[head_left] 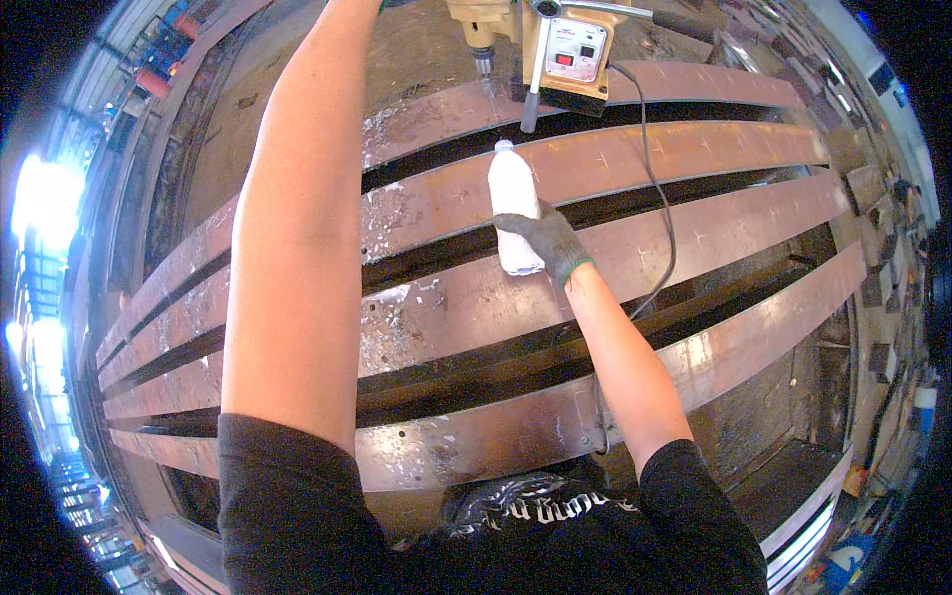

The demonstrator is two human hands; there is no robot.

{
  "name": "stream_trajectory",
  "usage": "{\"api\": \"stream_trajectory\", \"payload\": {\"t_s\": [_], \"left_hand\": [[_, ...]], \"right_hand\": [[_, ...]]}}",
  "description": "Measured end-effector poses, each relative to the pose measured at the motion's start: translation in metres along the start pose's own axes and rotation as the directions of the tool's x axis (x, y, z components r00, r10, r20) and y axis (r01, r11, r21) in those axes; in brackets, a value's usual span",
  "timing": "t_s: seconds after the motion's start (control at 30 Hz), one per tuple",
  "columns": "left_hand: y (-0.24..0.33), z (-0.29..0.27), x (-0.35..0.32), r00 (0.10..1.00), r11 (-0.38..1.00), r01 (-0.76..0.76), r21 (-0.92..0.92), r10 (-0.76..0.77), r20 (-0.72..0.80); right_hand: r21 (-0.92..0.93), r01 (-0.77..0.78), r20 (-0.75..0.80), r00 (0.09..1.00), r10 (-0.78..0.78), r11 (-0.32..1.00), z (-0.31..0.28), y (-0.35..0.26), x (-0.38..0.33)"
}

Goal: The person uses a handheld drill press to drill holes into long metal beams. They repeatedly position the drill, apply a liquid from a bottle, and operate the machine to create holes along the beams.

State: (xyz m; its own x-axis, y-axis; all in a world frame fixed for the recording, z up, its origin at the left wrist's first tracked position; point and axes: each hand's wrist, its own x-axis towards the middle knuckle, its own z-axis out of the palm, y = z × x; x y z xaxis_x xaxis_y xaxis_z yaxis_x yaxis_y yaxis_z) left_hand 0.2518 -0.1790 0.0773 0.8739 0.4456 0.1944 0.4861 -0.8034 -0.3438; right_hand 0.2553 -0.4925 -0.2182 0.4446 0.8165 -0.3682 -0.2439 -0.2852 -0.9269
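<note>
**A gloved hand holds a white bottle over long steel beams**

Nearest, the person's black shirt (476, 535) fills the lower edge, and both bare forearms go up from it. Long rusty steel beams (694, 238) lie side by side across the view, with dark gaps between them and small holes along the near edge of the nearest one. The right hand (547, 243), in a grey glove with a green cuff, is closed around the lower part of a white plastic bottle (514, 193). The bottle is over the middle beams and its cap points to the far side. A black cable (662, 198) runs across the beams just right of this hand. On the far beam stands a beige magnetic drill (555, 45), its bit touching the steel. The left arm reaches to the top edge; the left hand itself is out of view.
</note>
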Motion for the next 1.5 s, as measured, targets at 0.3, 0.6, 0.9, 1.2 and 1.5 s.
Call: {"api": "stream_trajectory", "payload": {"t_s": [0.3, 0.6, 0.9, 1.2, 1.5], "left_hand": [[-0.003, -0.003, 0.002, 1.000, 1.000, -0.002, 0.004, 0.003, -0.021], [-0.001, -0.002, 0.001, 0.999, 1.000, -0.003, -0.031, 0.002, -0.039], [0.001, -0.004, -0.005, 0.999, 0.998, 0.036, -0.060, -0.037, -0.015], [-0.007, 0.007, -0.001, 0.997, 0.994, 0.014, -0.111, -0.022, -0.071], [-0.006, 0.010, 0.001, 0.997, 0.991, 0.001, -0.137, -0.011, -0.074]], "right_hand": [[-0.010, -0.025, 0.012, 1.000, 0.025, 1.000, -0.004, -0.009, 0.000], [0.058, -0.079, -0.018, 0.997, 0.080, 0.995, -0.007, 0.001, 0.008], [0.014, 0.054, -0.027, 0.998, -0.053, 0.998, -0.007, -0.006, 0.003], [-0.032, -0.051, 0.012, 0.999, 0.051, 0.998, -0.011, -0.018, -0.006], [-0.399, 0.370, -0.188, 0.862, -0.470, 0.839, -0.009, 0.006, -0.022]]}}
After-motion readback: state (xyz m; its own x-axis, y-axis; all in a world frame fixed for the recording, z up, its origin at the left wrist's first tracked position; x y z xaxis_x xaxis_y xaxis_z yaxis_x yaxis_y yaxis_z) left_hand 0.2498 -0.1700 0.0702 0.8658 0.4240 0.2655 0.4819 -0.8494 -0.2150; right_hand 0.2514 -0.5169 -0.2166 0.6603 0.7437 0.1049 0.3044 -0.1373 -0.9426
